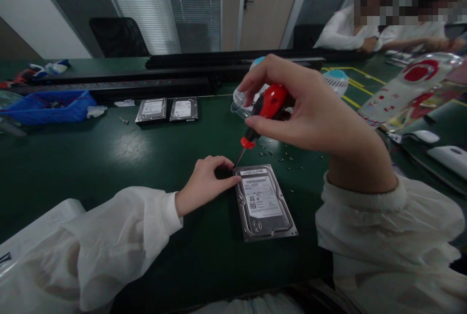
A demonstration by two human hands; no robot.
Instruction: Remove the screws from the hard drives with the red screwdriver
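Note:
A hard drive (260, 202) with a white label lies flat on the green table in front of me. My left hand (209, 180) grips its far left corner, the thumb on the top edge and the index finger beside the screwdriver's tip. From above, my right hand (295, 104) holds a red and black screwdriver (272, 102), fingers wrapped round the handle. Its shaft slants down to that same corner, where the tip touches or nearly touches; the exact contact is too small to tell. Several small screws (280, 160) are scattered beyond the drive.
Two more hard drives (151, 109) (183, 109) lie farther back, left of centre. A blue basket (51, 109) stands at the left. Clear cups with blue parts (336, 80) sit behind my right hand. Bottles (404, 85), a white mouse (425, 136) and co-workers (346, 29) are at the right.

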